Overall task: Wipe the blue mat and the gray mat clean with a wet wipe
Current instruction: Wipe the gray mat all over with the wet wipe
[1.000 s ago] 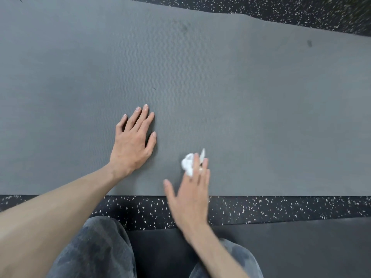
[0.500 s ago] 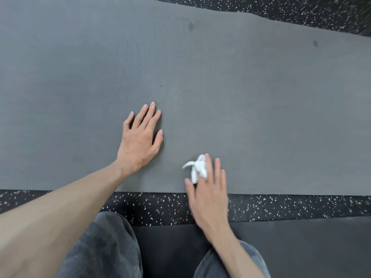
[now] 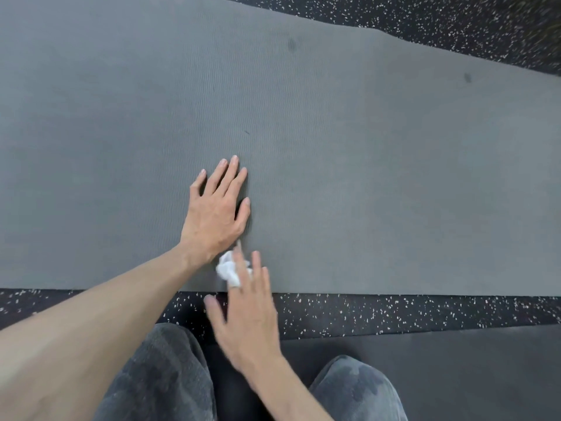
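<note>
Gray mat (image 3: 334,147), wiping in progress; blue mat not in view.
Right hand (image 3: 247,317), fingers straight, presses wipe (image 3: 228,270) at mat's near edge; left hand (image 3: 215,212) flat on mat; far-side spots (image 3: 291,44) remain.

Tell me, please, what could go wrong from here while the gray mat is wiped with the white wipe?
1. The crumpled white wet wipe sits only under the right hand's straight fingertips, so it may slip out.
2. It works by the gray foam mat's near edge and could pick up grit from the black speckled floor.
3. The dark spots far up the mat might get missed.
</note>
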